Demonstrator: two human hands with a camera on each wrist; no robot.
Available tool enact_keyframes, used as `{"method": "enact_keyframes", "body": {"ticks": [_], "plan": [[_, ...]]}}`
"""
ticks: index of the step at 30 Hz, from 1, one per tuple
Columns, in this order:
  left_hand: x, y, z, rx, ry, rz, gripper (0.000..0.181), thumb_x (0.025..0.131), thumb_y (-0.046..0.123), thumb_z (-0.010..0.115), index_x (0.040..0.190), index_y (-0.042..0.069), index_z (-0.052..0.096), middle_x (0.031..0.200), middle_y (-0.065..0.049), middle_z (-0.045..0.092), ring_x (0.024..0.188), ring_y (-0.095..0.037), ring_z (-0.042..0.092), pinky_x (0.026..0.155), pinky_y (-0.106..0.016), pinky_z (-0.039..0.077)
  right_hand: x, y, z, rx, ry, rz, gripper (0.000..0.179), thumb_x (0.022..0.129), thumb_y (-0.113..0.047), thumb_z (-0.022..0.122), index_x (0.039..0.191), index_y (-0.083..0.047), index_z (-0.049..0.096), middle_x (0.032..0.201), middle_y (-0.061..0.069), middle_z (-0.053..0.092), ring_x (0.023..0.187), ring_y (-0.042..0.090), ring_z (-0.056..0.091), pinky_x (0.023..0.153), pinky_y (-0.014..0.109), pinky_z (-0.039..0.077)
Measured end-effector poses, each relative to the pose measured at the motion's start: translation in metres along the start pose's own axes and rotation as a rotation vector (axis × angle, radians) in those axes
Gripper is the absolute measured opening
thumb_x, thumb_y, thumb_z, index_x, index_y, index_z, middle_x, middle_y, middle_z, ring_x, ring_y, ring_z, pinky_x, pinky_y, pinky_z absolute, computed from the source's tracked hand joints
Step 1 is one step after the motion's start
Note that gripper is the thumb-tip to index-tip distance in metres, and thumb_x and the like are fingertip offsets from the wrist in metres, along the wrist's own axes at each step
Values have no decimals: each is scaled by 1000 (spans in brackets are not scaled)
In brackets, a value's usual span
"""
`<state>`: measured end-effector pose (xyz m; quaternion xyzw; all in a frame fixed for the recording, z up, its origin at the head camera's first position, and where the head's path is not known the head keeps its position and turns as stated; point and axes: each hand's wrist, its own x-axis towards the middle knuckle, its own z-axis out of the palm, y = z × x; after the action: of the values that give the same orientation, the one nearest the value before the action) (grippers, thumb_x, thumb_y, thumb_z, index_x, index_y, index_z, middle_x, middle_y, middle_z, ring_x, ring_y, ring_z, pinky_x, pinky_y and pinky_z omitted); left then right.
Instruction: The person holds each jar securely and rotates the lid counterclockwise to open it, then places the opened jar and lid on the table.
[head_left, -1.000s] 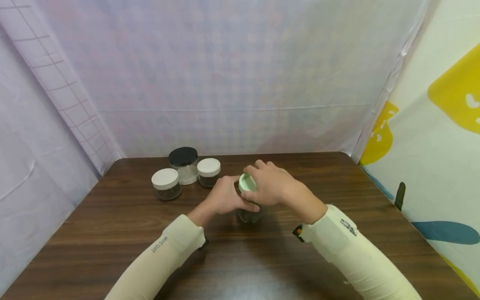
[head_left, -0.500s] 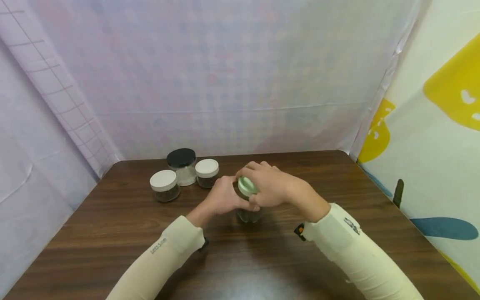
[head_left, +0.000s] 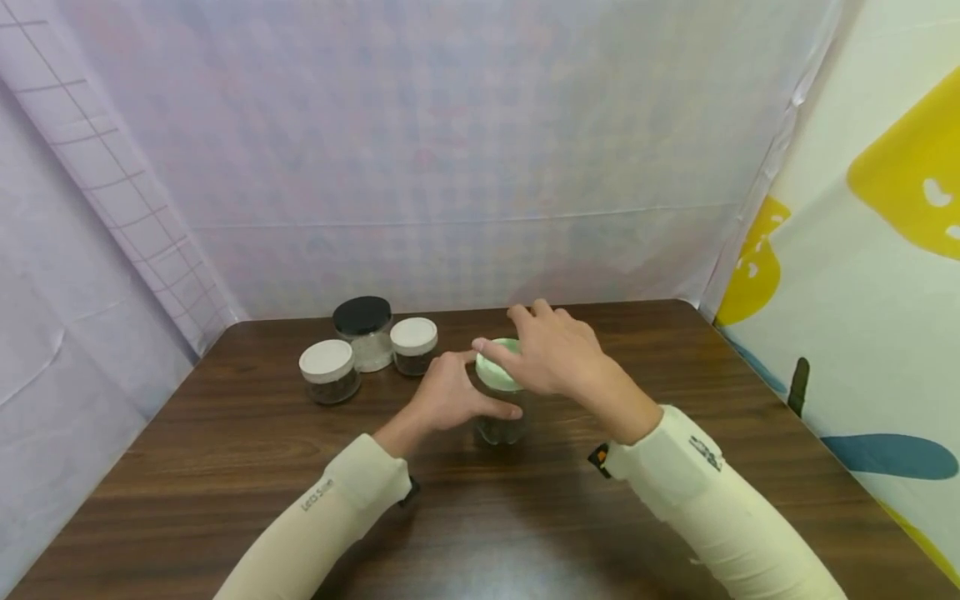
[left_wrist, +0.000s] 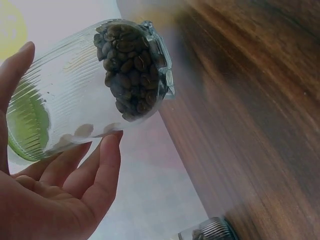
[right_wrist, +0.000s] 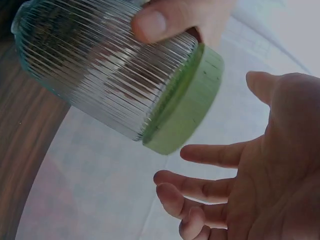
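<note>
A ribbed clear glass jar stands upright in the middle of the table, with a layer of dark coffee beans at its base. My left hand grips the jar just below its top, thumb on the near side and fingers round the far side. A light green lid sits on the jar's mouth. Over it hovers my right hand, fingers spread and relaxed. In the right wrist view those fingers are apart from the lid's rim. The head view has the right hand covering part of the lid.
To the left on the brown table stand two low jars with white lids, one nearer and one farther right. Behind them is a taller black-lidded jar. A pale cloth hangs along the back edge.
My right hand has gone from holding the green lid's rim to spreading its fingers and lifting off slightly. The lid now lies level on the jar. My left hand keeps its grip.
</note>
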<state>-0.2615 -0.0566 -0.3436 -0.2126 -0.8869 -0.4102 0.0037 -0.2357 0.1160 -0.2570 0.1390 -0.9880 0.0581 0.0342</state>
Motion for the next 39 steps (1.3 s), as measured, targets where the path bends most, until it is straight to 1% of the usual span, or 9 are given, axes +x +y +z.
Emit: {"method": "enact_keyframes", "body": {"ticks": [4, 8, 10, 13, 16, 22, 29, 33, 39], "plan": [[-1, 2, 1, 29, 29, 37, 65, 63, 50, 94, 116, 19, 72, 99, 7, 74, 89, -7, 68, 81, -33, 57, 0, -3, 5, -20, -11, 10, 90, 92, -83, 32, 151, -17, 44, 149, 16, 47, 123, 38, 58, 91, 57, 52], [-1, 3, 2, 48, 23, 93, 54, 66, 49, 93, 110, 23, 74, 100, 7, 75, 87, -7, 69, 78, -32, 57, -1, -7, 10, -53, -21, -8, 88, 90, -83, 37, 146, -16, 49, 135, 14, 53, 102, 32, 63, 77, 50, 54], [-1, 3, 2, 41, 12, 86, 54, 67, 49, 93, 111, 24, 73, 100, 9, 75, 86, -5, 69, 77, -30, 57, -1, -8, 10, -65, -27, -18, 83, 90, -81, 42, 141, -16, 52, 127, 13, 55, 92, 28, 62, 69, 46, 53], [-1, 4, 2, 26, 4, 67, 55, 67, 50, 92, 113, 25, 73, 100, 11, 75, 86, -4, 68, 77, -29, 57, 0, -8, 10, -62, -34, -34, 74, 92, -74, 49, 136, -16, 55, 121, 12, 56, 83, 24, 59, 64, 42, 51], [-1, 4, 2, 29, 1, 66, 58, 66, 52, 92, 114, 25, 73, 100, 11, 75, 86, -3, 68, 77, -29, 57, -1, -7, 8, -43, -51, -62, 67, 93, -65, 53, 139, -17, 54, 125, 12, 55, 86, 24, 57, 65, 41, 49], [-3, 3, 2, 27, -3, 57, 62, 67, 53, 91, 117, 22, 72, 96, 9, 75, 85, -7, 69, 77, -31, 57, -4, -4, 5, -19, -108, -174, 64, 94, -48, 56, 151, -22, 45, 142, 10, 50, 106, 28, 53, 77, 42, 48], [-5, 1, 1, 30, 29, 65, 62, 66, 51, 92, 115, 20, 71, 99, 7, 75, 87, -7, 69, 75, -30, 57, -5, -2, 5, 42, -144, -300, 61, 93, -32, 60, 152, -25, 44, 149, 5, 44, 117, 27, 49, 93, 48, 45], [-5, 0, 1, 26, 35, 53, 62, 65, 50, 93, 114, 18, 71, 99, 7, 74, 86, -6, 68, 74, -29, 56, -5, 0, 5, 61, -144, -324, 64, 90, -29, 61, 151, -24, 45, 150, 4, 43, 119, 27, 48, 96, 50, 43], [-3, 1, -1, 24, 25, 38, 62, 65, 51, 93, 114, 18, 72, 98, 8, 74, 85, -6, 67, 73, -29, 56, -5, 1, 2, 95, -136, -337, 64, 87, -26, 64, 149, -24, 47, 149, 3, 44, 116, 27, 48, 94, 48, 44]]}}
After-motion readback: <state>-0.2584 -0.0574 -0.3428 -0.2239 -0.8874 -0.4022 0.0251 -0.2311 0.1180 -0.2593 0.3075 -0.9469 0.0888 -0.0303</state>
